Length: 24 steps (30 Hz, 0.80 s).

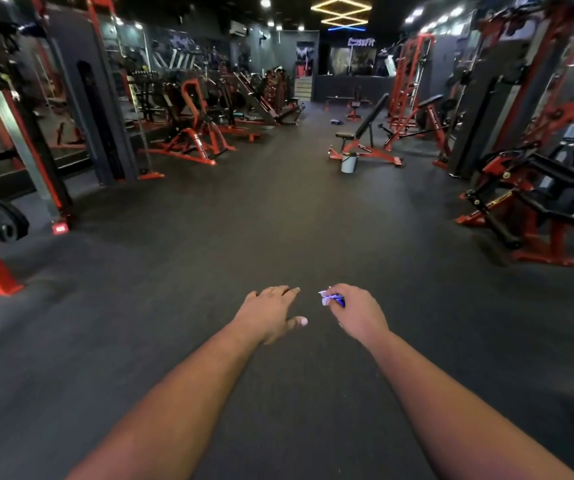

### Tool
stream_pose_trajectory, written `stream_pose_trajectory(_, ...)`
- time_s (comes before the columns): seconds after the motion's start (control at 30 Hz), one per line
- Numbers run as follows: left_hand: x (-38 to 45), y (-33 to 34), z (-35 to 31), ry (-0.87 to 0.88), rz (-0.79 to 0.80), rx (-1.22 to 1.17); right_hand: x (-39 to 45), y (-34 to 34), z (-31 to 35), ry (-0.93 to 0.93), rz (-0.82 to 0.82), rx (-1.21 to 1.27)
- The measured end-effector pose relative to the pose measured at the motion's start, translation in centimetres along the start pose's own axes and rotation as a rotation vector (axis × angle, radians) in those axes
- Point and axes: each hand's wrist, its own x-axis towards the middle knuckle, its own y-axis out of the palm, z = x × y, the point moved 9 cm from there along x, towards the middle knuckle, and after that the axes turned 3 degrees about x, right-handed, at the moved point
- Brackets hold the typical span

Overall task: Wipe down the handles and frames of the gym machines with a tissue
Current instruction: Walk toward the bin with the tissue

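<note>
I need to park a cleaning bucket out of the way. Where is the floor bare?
The dark rubber floor is bare down the middle aisle, between the red-framed machines on the left and on the right. It is crowded beside the white bucket at the red-and-black incline bench.

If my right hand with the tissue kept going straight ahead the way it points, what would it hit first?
Probably nothing soon. The right hand, gripping the tissue, points up the open floor; the white bucket by the bench lies roughly in line, though depth is unclear.
</note>
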Motion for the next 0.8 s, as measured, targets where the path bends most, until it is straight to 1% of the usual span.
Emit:
stream_pose_trajectory(0.17,8.8,-0.3,3.4,0.037,0.02,0.021,8.8,1.3,-1.1,0.006,-0.022,-0.01)
stream_pose_trajectory(0.33,20.9,-0.7,6.3,0.028,-0.004,0.02,20.3,2.5,-4.5,0.011,-0.027,-0.005)
stream_pose_trajectory(0.47,30.0,-1.4,8.3,0.019,0.037,0.034,30.0,2.7,-6.5,0.017,-0.006,0.018)
stream_pose_trajectory(0.63,39.5,-2.9,11.4,0.019,0.024,0.023,41.0,2.9,-7.1,0.023,-0.01,0.055)
stream_pose_trajectory(0.8,49.9,-3.2,16.7,0.026,0.018,0.014,51.8,5.8,-6.8,-0.012,0.009,-0.007)
